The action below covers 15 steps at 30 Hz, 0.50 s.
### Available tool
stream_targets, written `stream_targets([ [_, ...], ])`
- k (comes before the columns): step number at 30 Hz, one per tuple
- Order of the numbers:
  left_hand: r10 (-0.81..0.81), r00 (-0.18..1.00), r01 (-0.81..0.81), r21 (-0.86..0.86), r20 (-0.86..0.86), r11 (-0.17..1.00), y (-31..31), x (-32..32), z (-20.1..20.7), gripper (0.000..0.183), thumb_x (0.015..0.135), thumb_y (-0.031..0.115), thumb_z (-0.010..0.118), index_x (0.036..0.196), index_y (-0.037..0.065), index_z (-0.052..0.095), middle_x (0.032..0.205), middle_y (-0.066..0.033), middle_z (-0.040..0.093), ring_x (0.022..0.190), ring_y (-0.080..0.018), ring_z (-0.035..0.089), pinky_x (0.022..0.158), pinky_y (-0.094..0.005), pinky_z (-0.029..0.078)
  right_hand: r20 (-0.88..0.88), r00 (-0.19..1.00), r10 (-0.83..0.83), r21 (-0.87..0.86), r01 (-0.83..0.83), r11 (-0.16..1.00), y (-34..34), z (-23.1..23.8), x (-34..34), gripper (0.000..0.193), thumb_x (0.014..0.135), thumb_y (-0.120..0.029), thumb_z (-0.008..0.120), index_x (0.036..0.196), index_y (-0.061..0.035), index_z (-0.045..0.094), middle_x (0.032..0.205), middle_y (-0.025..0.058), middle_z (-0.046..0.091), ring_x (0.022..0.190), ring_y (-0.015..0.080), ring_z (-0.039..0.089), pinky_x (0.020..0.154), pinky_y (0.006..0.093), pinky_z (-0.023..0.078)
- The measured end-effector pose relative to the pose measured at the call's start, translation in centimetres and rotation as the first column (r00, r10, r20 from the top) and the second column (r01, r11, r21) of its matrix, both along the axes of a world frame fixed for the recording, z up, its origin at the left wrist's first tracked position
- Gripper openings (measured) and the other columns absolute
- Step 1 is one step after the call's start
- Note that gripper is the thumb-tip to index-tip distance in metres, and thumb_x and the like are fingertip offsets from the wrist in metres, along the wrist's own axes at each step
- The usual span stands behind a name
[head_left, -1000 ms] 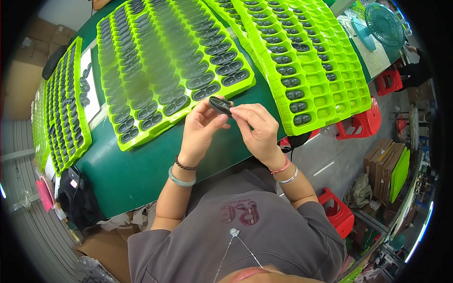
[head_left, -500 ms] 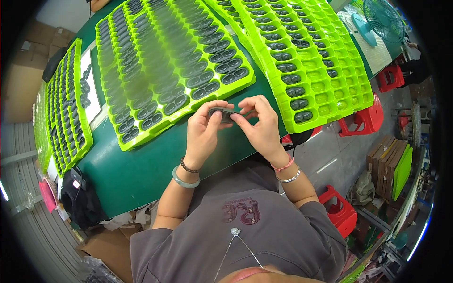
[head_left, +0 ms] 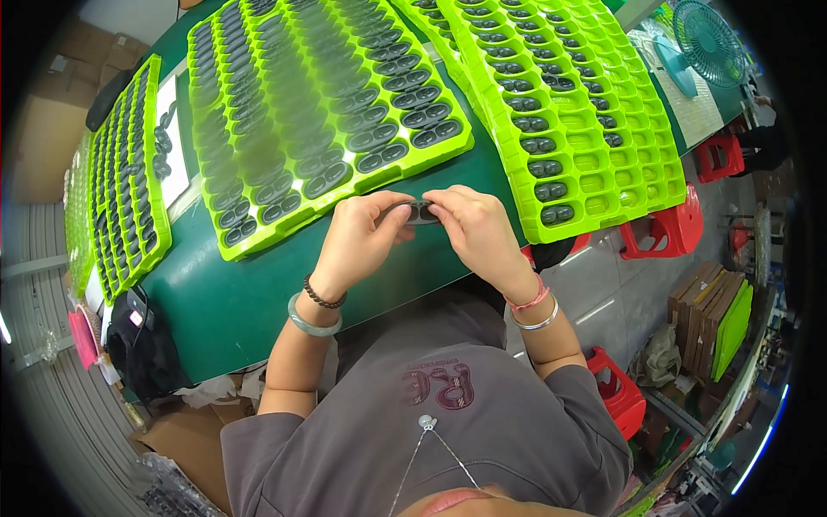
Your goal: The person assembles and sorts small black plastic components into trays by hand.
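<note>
In front of my chest, above the green table's near edge, both hands hold a small dark grey oval plastic piece [head_left: 420, 213] with rounded hollows in its face. My left hand [head_left: 362, 239] is closed, pinching the piece's left end between thumb and fingers. At the other end my right hand [head_left: 480, 231] is closed too, its thumb and fingertips pressed on the piece. The fingers cover both of its ends. Just beyond my hands lies a lime green tray [head_left: 398, 175] filled with rows of similar dark oval pieces.
To the right stands another lime green tray [head_left: 594, 205], partly filled, overlapping a tray beneath. A third tray [head_left: 129, 283] is at the far left, beside a white sheet [head_left: 177, 183] with loose pieces. A teal fan [head_left: 708, 43], red stools [head_left: 616, 398] and stacked cardboard [head_left: 699, 303] are rightward.
My right fingers, previously raised and spread, have closed in on the piece's right end. The left hand has shifted slightly left, and the piece's hollowed face now shows more.
</note>
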<state>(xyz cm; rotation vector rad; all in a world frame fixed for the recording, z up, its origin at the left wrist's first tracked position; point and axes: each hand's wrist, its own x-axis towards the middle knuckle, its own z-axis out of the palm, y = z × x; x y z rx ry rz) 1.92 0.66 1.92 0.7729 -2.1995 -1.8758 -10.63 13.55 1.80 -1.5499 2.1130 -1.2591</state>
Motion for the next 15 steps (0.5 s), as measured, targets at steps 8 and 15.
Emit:
stream_targets([
  [8, 0.109, 0.991, -0.121, -0.165, -0.081, 0.979, 0.6, -0.5, 0.1, 0.019, 0.087, 0.011, 0.055, 0.093, -0.005, 0.063, 0.070, -0.0099, 0.066, 0.059, -0.0150, 0.066, 0.054, -0.0232, 0.051, 0.089, 0.993, -0.076, 0.010, 0.076, 0.997, -0.6, -0.8, -0.1, 0.011, 0.083, -0.001, 0.056, 0.092, 0.0031, 0.061, 0.077, 0.0115, 0.063, 0.051, 0.0150, 0.060, 0.047, 0.0265, 0.046],
  [15, -0.036, 0.999, 0.027, 0.409, 0.016, 0.912, -1.5, 0.0, 0.1, 0.033, 0.094, 0.025, 0.047, 0.107, -0.002, 0.059, 0.078, -0.0072, 0.061, 0.064, -0.0146, 0.062, 0.060, -0.0274, 0.053, 0.788, 0.614, -0.054, 0.040, 0.036, 0.999, -0.5, -1.3, -0.8, 0.024, 0.092, -0.017, 0.051, 0.103, 0.0028, 0.061, 0.087, 0.0102, 0.065, 0.071, 0.0176, 0.065, 0.060, 0.0243, 0.054],
])
